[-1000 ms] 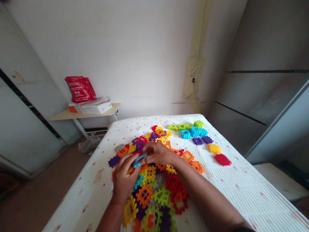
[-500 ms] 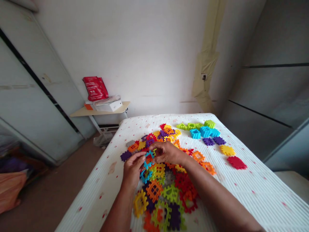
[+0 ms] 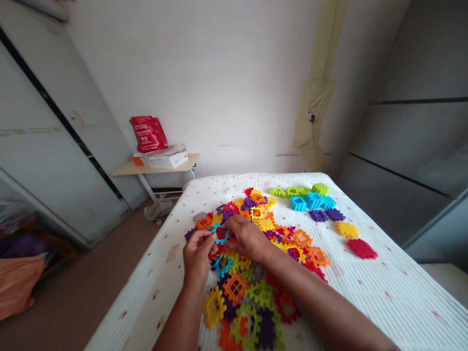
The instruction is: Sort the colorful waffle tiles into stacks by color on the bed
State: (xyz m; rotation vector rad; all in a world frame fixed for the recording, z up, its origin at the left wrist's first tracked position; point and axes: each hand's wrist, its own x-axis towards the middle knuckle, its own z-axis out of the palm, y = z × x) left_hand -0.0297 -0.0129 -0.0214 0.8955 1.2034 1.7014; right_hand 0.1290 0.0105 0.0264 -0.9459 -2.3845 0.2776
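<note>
A heap of flat, interlocking plastic tiles (image 3: 252, 273) in several colours lies on a white ribbed mattress (image 3: 365, 292). Both my hands meet over the heap's left part. My left hand (image 3: 197, 251) and my right hand (image 3: 246, 236) pinch the same small blue frame tile (image 3: 221, 234) from either side, just above the other pieces. Sorted groups lie farther back: green tiles (image 3: 298, 191), blue tiles (image 3: 313, 201), purple tiles (image 3: 326, 215), a yellow tile (image 3: 346, 229) and a red tile (image 3: 361, 248).
A small wooden side table (image 3: 157, 168) against the back wall carries a red bag (image 3: 148, 133) and a white box (image 3: 171, 159). A grey cupboard stands at the left, bare floor beside the mattress, an orange bag (image 3: 18, 285) at the far left.
The view has shifted left. My hands have slid slightly left and down over the heap, still holding the blue tile between them; some tiles near my right wrist have spread out.
</note>
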